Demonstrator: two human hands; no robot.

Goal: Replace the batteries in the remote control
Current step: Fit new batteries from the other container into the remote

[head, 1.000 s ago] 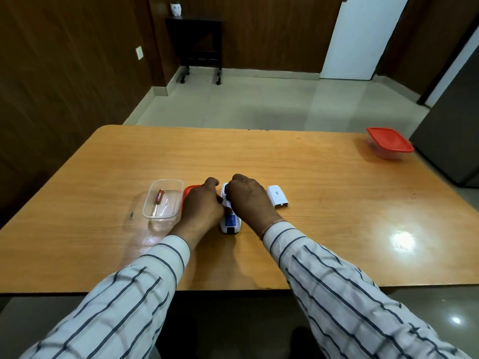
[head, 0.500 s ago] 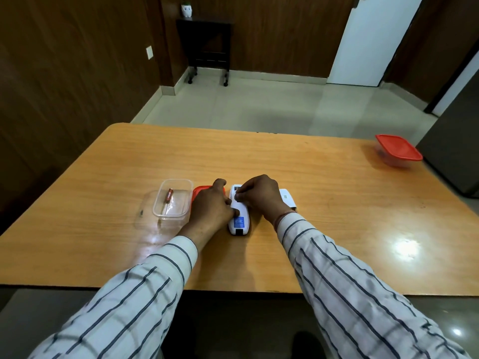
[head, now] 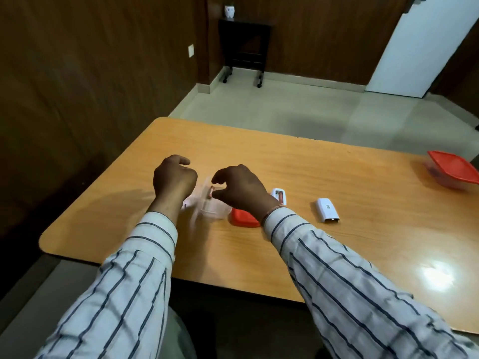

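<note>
- Two hands hover over the wooden table (head: 311, 177), both in striped sleeves.
- Left hand (head: 173, 177): raised above the table, fingers curled loosely inward into a half-closed fist; nothing visible in it.
- Right hand (head: 241, 187): arched over the clear plastic box (head: 212, 208), thumb and fingers spread in a claw, apart from each other and gripping nothing. Thumb tip sits just beside a battery (head: 210, 192); whether it touches, cannot tell.
- Battery: reddish, lies inside the clear box near its far side. Box itself is blurred and partly hidden by both hands.
- Red lid (head: 242, 219): flat on the table, just beside the clear box on its right, partly under the right wrist.
- Remote control (head: 280, 196): white, lies face down on the table behind the right wrist, battery bay open. One reddish cell shows in the bay; the near end of the remote is hidden by the wrist.
- Battery cover (head: 327, 210): white, loose on the table to the right of the remote, apart from it, a small printed label on its upper face.
- Second box with a red lid (head: 455, 172): closed, at the far right edge of the table, well apart from the work area.
- Glare spot on the table near the right forearm.
</note>
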